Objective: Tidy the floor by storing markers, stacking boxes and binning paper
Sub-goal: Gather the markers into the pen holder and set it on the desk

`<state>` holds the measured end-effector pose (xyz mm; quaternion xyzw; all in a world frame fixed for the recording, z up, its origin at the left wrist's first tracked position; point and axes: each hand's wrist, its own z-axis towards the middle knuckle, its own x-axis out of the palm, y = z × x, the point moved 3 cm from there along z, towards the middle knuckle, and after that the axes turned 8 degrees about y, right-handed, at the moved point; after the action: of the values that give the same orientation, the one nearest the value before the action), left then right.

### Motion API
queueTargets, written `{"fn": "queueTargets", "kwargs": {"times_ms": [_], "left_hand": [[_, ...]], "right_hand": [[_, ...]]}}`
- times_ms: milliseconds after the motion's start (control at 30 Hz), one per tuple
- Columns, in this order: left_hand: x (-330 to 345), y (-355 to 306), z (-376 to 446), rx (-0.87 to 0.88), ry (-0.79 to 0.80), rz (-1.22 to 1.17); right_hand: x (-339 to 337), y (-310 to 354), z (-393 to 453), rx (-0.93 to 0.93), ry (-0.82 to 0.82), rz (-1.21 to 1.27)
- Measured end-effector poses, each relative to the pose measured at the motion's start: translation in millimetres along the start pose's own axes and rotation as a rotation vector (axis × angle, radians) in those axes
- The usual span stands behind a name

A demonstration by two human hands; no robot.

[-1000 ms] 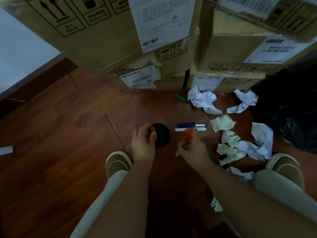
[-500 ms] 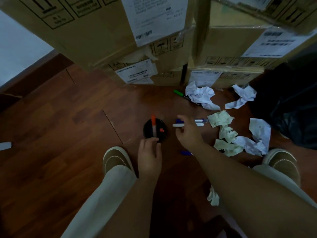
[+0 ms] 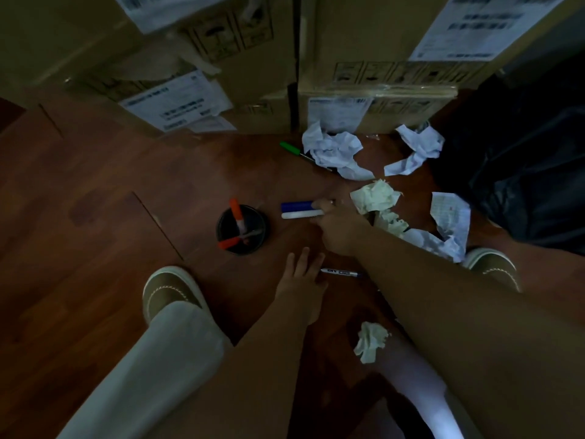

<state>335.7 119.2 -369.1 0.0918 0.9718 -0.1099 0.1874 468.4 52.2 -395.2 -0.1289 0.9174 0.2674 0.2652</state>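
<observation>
From the head view, the right hand point(image 3: 340, 228) reaches out over the wooden floor point(image 3: 95, 242) to two markers lying side by side, a blue marker point(image 3: 297, 205) and a white marker point(image 3: 300, 214). Its fingertips point(image 3: 323, 204) touch their right ends, and the fingers look curled as if beginning a pinch, though whether this grip has truly closed on either marker cannot be told. The left hand point(image 3: 300, 277) lies flat with straight, released fingers on the floor, just beside a dark marker point(image 3: 340, 273) that passes under the right forearm. A black pen cup point(image 3: 242, 229) stands to the left and holds two orange-capped markers point(image 3: 235, 213). A green marker point(image 3: 291, 148) lies farther off, partly tucked under crumpled paper point(image 3: 335, 152) near the stacked cardboard boxes point(image 3: 364, 58); more paper wads lie to the right, beside a black bin bag point(image 3: 522, 160)

The markers look light, stiff and smooth, so they would likely roll away if nudged; a pinch across the barrel near the middle seems safest, both taken together since they touch. The paper should be soft and weightless, easy to scoop by the handful
</observation>
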Motion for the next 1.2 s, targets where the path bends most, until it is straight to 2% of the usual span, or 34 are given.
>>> {"fn": "queueTargets", "kwargs": {"times_ms": [100,300,367,467,533,600,667,733,800,867,933,1033,1133,1200], "left_hand": [[4.4,6.2,3.5,-0.025,0.098,0.020],[11.7,23.7,-3.2,-0.009,-0.042,-0.265],[10.6,33.2,-9.8,0.015,-0.138,-0.408],[15.0,42.9,-24.4,0.050,-0.263,-0.364],[20.8,47.4,-39.2,0.096,-0.354,-0.452],[22.8,52.0,-56.5,0.134,-0.512,-0.551],[20.8,58.9,-75.4,0.104,-0.652,-0.629],[13.3,67.6,-96.9,0.031,-0.822,-0.728],[1.3,79.9,-119.1,-0.093,-0.965,-0.903],[-9.4,95.8,-134.1,-0.226,-1.020,-1.122],[-15.3,112.5,-140.2,-0.318,-1.062,-1.105],[-17.2,130.3,-134.7,-0.363,-0.993,-0.914],[-19.3,134.8,-123.0,-0.355,-0.853,-0.817],[-23.1,134.7,-116.7,-0.345,-0.788,-0.777]], "right_hand": [[6.2,-0.9,2.9,0.029,0.016,0.036],[13.1,0.5,6.4,0.004,0.048,-0.022],[14.6,8.1,4.4,-0.049,0.020,-0.119],[21.6,14.3,-3.0,-0.147,0.028,-0.295],[21.9,13.4,-4.9,-0.114,0.024,-0.327],[21.4,11.7,-6.9,-0.050,0.066,-0.347],[21.3,10.7,-11.7,0.021,0.135,-0.331],[20.0,10.0,-17.8,0.110,0.117,-0.203],[18.0,9.1,-24.1,0.179,0.039,0.033],[12.4,14.1,-30.9,0.163,-0.060,0.298],[1.4,26.2,-35.7,0.077,-0.176,0.475],[-23.4,55.0,-39.5,-0.019,-0.261,0.627],[-41.0,84.5,-37.6,-0.099,-0.252,0.794],[-46.9,99.4,-34.6,-0.134,-0.255,0.800]]}}
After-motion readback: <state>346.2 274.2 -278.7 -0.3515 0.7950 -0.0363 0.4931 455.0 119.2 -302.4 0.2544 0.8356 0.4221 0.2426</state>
